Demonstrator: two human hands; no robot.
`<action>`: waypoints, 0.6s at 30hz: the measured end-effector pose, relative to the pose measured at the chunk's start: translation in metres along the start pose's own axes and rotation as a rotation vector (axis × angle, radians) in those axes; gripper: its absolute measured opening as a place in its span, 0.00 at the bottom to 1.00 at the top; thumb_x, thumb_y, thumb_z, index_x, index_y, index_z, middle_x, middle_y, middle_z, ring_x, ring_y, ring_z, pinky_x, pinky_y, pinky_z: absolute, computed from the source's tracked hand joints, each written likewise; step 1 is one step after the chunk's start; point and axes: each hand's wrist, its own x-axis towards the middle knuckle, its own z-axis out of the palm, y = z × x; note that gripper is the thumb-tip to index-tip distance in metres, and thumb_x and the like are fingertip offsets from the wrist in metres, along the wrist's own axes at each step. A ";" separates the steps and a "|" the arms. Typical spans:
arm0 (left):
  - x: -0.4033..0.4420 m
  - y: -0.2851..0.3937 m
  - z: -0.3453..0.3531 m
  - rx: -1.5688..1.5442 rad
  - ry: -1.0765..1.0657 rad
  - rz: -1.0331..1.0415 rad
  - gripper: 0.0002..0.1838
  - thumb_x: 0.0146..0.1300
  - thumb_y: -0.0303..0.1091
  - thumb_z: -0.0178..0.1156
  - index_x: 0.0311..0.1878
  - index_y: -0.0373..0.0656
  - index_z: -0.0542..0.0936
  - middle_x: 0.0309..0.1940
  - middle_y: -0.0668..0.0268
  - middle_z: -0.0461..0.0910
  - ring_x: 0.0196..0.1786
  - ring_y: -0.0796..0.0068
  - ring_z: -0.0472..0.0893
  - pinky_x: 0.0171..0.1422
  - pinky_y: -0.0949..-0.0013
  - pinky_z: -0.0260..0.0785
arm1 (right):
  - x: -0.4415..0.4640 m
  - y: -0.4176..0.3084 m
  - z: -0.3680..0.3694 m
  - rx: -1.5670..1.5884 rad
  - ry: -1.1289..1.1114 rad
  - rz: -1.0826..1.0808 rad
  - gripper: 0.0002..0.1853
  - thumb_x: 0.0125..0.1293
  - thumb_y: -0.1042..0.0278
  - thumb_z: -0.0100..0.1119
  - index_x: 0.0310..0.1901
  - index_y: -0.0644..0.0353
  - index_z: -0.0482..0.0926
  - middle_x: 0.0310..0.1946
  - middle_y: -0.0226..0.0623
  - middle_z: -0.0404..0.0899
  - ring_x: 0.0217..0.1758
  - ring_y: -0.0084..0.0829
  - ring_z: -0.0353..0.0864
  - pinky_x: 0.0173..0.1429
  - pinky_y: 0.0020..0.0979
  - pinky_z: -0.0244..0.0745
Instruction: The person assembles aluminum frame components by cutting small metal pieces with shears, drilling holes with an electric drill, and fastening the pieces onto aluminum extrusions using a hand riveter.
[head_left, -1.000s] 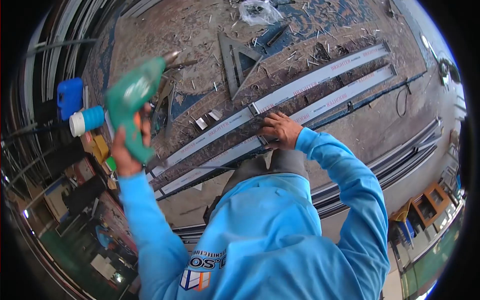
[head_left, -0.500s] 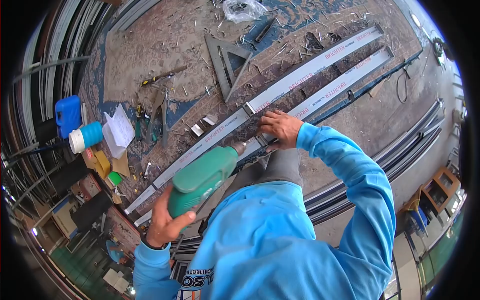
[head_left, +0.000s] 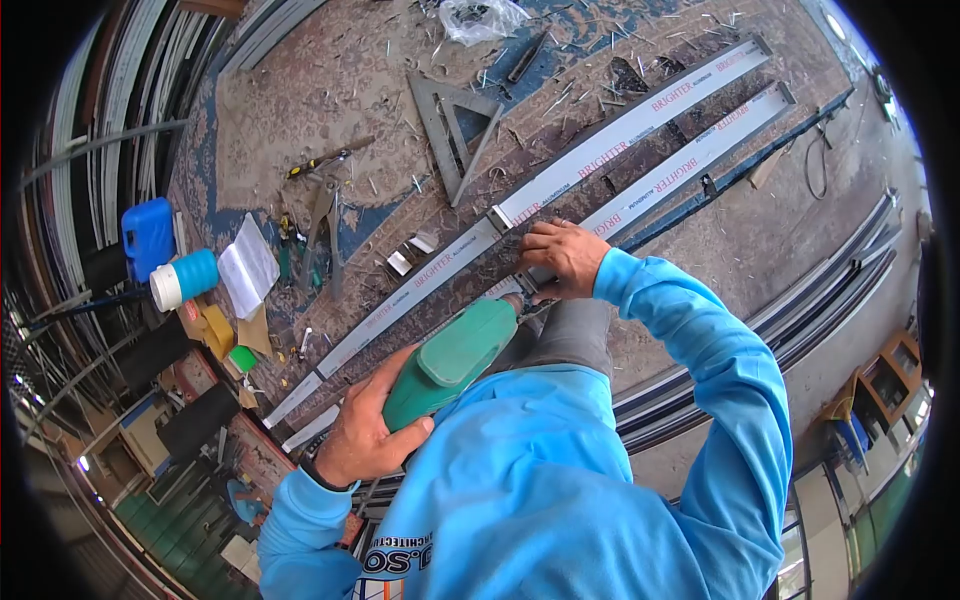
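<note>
A green power drill (head_left: pixel 452 358) is gripped in my left hand (head_left: pixel 372 420), its nose reaching the small metal bracket (head_left: pixel 533 280) on the nearer aluminium strip (head_left: pixel 665 172). My right hand (head_left: pixel 568 258) holds that strip beside the bracket, with its fingers curled over the edge. The farther strip (head_left: pixel 600 152) runs alongside, with another bracket (head_left: pixel 499 218) around its middle. Both strips carry white film with red lettering. The drill's body hides part of the nearer strip, and its tip is hard to make out.
A metal set square (head_left: pixel 455 135), pliers (head_left: pixel 322 228) and a screwdriver (head_left: pixel 330 157) lie on the carpet-covered table (head_left: pixel 290 110). At the left are a paper sheet (head_left: pixel 248 268), a blue-and-white jug (head_left: pixel 184 279) and a blue case (head_left: pixel 148 238). Long profiles (head_left: pixel 800 310) lie at the right.
The drill has come down from the upper left to the nearer strip's bracket, in my left hand. Over the last half second it moved slightly right. My right hand has stayed at the strip.
</note>
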 end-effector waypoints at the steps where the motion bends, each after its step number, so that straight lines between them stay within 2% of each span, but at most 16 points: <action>1: 0.001 0.001 0.000 0.016 -0.004 -0.001 0.39 0.58 0.29 0.67 0.73 0.30 0.65 0.62 0.40 0.78 0.67 0.41 0.78 0.71 0.52 0.69 | 0.000 0.000 -0.001 0.001 -0.004 0.001 0.30 0.49 0.49 0.79 0.53 0.51 0.83 0.53 0.32 0.76 0.63 0.40 0.72 0.67 0.50 0.72; 3: 0.004 0.003 0.000 0.048 -0.014 0.001 0.39 0.58 0.29 0.66 0.73 0.31 0.65 0.62 0.40 0.78 0.66 0.40 0.78 0.71 0.52 0.70 | 0.001 0.001 -0.002 0.002 -0.011 0.000 0.31 0.49 0.49 0.79 0.54 0.51 0.83 0.54 0.32 0.76 0.63 0.40 0.73 0.67 0.50 0.72; 9: 0.023 0.028 -0.002 0.198 -0.059 -0.015 0.41 0.61 0.41 0.73 0.72 0.33 0.65 0.57 0.37 0.80 0.60 0.36 0.82 0.62 0.49 0.76 | 0.003 0.000 -0.007 0.036 -0.041 -0.020 0.30 0.50 0.51 0.79 0.54 0.52 0.83 0.54 0.35 0.76 0.62 0.42 0.73 0.66 0.49 0.72; 12: 0.030 0.032 -0.005 0.262 -0.071 -0.069 0.43 0.60 0.46 0.77 0.71 0.37 0.67 0.55 0.45 0.83 0.59 0.43 0.84 0.59 0.53 0.78 | 0.001 0.000 -0.001 0.071 -0.017 -0.052 0.29 0.50 0.53 0.79 0.54 0.53 0.83 0.53 0.35 0.76 0.62 0.42 0.73 0.66 0.48 0.72; 18: 0.036 0.032 -0.004 0.211 -0.035 -0.092 0.39 0.60 0.41 0.76 0.69 0.36 0.68 0.53 0.44 0.84 0.58 0.46 0.85 0.59 0.54 0.78 | 0.002 0.002 -0.005 0.051 -0.043 -0.029 0.29 0.50 0.54 0.79 0.54 0.53 0.83 0.54 0.35 0.76 0.62 0.42 0.73 0.65 0.47 0.72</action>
